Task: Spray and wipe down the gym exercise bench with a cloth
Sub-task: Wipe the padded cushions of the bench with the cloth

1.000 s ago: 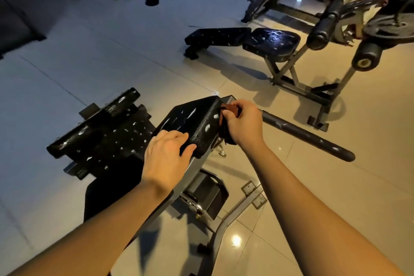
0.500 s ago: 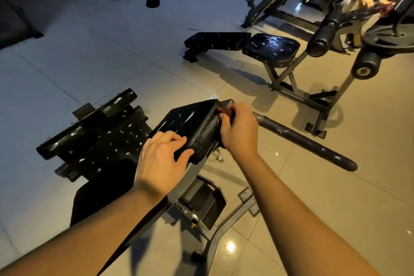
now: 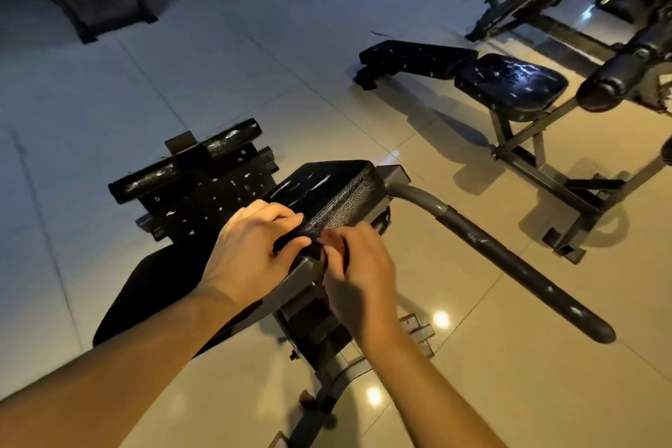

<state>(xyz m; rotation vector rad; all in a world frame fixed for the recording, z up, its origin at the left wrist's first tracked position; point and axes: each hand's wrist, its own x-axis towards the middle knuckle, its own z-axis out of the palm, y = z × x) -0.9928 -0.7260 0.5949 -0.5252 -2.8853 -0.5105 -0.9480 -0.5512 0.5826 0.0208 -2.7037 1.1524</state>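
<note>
We reckon we're mid-wipe. Our left hand (image 3: 251, 251) has its grip curled over the near corner of the bench's seat pad (image 3: 323, 189), steadying it. Our right hand (image 3: 358, 273) is just beside it at the pad's near edge, grip pinching the cloth (image 3: 329, 253), which is mostly hidden under the fingers. There's no spray bottle in sight around the pad, so spraying looks done. Shiny streaks on the pad's top could be wet or worn, can't tell. The scuffed black section (image 3: 203, 200) left of the pad probably needs doing too.
</note>
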